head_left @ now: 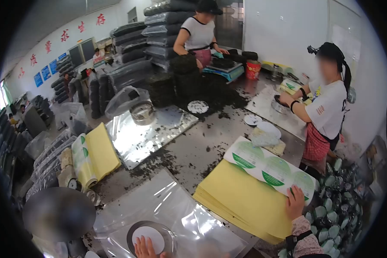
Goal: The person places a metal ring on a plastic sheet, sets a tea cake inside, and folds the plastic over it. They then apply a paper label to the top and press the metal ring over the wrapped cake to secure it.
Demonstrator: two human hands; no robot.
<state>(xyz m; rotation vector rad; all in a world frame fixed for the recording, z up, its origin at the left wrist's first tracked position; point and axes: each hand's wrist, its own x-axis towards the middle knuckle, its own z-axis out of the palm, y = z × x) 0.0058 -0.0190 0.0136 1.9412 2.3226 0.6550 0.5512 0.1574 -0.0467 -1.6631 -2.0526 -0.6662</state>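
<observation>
My left hand (pixel 146 248) lies with fingers stretched out on a white disc (pixel 155 234), which sits inside a dark-edged metal ring (pixel 133 230). Beneath them is a shiny clear plastic sheet (pixel 150 202). On the right, my right hand (pixel 295 203) rests with fingers spread on the edge of a white label strip with green printing (pixel 268 165). That strip runs along the far side of a stack of yellow paper (pixel 245 198).
Dark crumbs (pixel 221 101) litter the metal table (pixel 185 159). Across it, one co-worker stands by a blue scale (pixel 223 71); another handles a round metal mould (pixel 281 104). A metal ring (pixel 142 114) stands on a shiny plate (pixel 135 139). Several bagged dark packs (pixel 339 206) are piled right.
</observation>
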